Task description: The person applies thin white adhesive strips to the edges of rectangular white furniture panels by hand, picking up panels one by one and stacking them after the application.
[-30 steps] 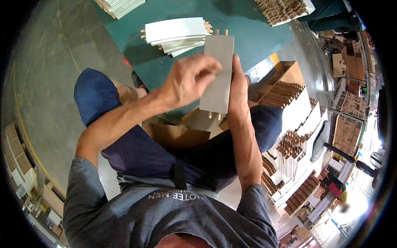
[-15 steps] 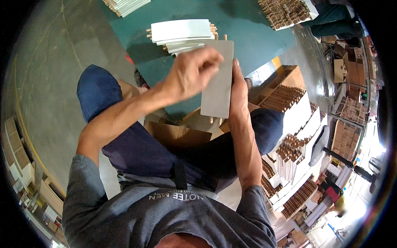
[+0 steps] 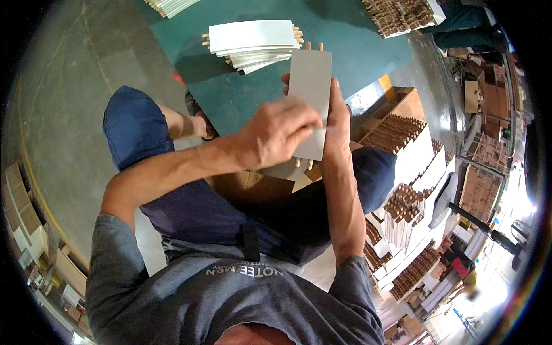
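Observation:
My right hand (image 3: 338, 123) grips a pale grey rectangular wooden panel (image 3: 310, 75) from behind. Its thumb lies along the right edge and fingertips show past the left one. Pairs of wooden dowel pegs stick out of the panel's two ends. Over the lower part of the panel's face is my left hand (image 3: 276, 133), fingers curled together and slightly blurred. Whatever it may pinch is hidden. Beyond the panel, a fanned stack of white panels (image 3: 250, 35) with similar pegs lies on a green table (image 3: 230, 95).
More pegged panels (image 3: 167, 6) lie at the table's far left, and a bundle (image 3: 399, 16) at its far right. Beside my right knee stand a cardboard box (image 3: 409, 106) and tall stacks of white panels (image 3: 411, 164). An open carton (image 3: 253, 188) sits between my legs.
My left hand has moved down the panel, from its upper part to its lower part. The panel has shifted slightly up and right and stands more upright.

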Demonstrator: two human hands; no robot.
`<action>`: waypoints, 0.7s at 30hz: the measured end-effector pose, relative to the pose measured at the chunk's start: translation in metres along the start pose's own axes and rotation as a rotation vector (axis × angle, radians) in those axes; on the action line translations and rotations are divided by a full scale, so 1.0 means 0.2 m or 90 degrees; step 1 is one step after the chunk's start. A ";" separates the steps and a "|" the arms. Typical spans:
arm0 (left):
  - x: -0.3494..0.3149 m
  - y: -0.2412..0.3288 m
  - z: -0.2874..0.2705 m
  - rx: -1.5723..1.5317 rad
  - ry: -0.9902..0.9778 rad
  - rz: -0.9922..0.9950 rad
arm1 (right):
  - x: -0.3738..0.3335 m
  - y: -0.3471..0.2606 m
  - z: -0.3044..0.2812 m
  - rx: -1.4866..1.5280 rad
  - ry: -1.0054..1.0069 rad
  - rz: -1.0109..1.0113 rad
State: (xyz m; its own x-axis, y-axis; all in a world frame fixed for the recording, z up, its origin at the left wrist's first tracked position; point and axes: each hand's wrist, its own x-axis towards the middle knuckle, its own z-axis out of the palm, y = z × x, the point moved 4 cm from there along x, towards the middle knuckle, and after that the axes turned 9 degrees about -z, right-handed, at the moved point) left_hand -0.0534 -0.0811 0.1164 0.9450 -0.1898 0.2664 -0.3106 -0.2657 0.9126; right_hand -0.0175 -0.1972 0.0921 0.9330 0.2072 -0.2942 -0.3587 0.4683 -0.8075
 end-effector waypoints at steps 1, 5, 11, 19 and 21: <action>0.04 -0.05 -0.03 0.003 0.015 -0.034 | 0.00 0.02 -0.01 0.038 0.011 0.047; 0.22 -0.21 -0.21 0.014 0.127 -0.159 | -0.01 0.02 -0.05 0.044 -0.020 0.117; 0.09 -0.12 -0.04 0.082 0.052 0.042 | 0.02 0.04 -0.08 0.081 0.076 0.127; -0.12 0.14 0.00 -0.022 -0.039 0.115 | 0.05 -0.04 -0.11 0.224 -0.025 0.011; 0.03 0.05 -0.14 0.046 0.065 0.040 | 0.06 -0.03 -0.12 0.256 -0.068 0.028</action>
State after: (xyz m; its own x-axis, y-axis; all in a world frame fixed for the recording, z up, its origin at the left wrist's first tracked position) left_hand -0.0487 -0.0581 0.1361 0.9277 -0.1124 0.3561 -0.3730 -0.3245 0.8692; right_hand -0.0031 -0.2169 0.0805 0.9160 0.3123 -0.2517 -0.4004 0.7512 -0.5248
